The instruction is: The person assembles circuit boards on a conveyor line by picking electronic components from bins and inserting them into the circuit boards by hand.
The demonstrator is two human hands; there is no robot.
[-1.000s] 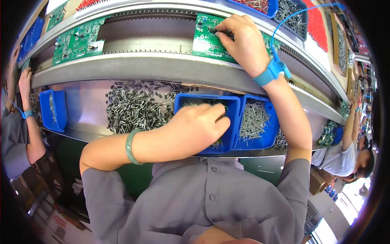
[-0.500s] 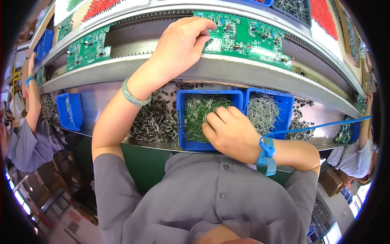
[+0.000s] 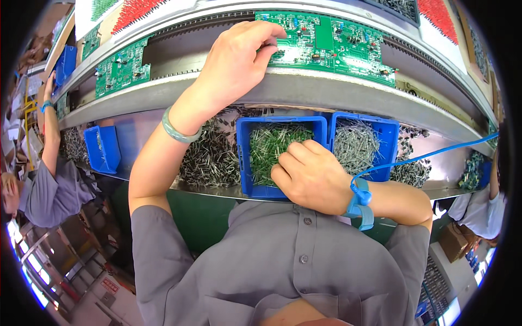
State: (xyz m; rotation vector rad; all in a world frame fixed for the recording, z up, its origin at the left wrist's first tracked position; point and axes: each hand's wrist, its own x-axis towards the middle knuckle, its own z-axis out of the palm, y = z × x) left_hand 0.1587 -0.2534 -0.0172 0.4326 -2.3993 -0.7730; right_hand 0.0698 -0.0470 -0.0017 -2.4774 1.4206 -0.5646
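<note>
My left hand (image 3: 235, 60), with a pale green bangle on its wrist, hovers at the left part of a green circuit board (image 3: 324, 35). Its thumb and fingers are curled toward each other; whatever sits between them is too small to name. Lower down, my right hand (image 3: 310, 176) rests over the front right of a blue bin (image 3: 243, 157) filled with green-bodied, wire-leaded components (image 3: 266, 149). The right fingers are bent inward, their tips hidden among or above these parts. A blue wrist strap (image 3: 361, 205) with a cord circles my right wrist.
A second blue bin (image 3: 387, 142) holds grey leaded parts. Loose dark components (image 3: 209, 163) lie left of the bins. The metal rail (image 3: 337, 89) runs before the boards; another green board (image 3: 122, 68) stands left. The blue cord (image 3: 435, 156) stretches right. A co-worker's arm (image 3: 51, 136) is at left.
The whole view has shifted slightly. Both hands keep nearly the same places, the left at the board and the right in the bin, with their fingers still bent.
</note>
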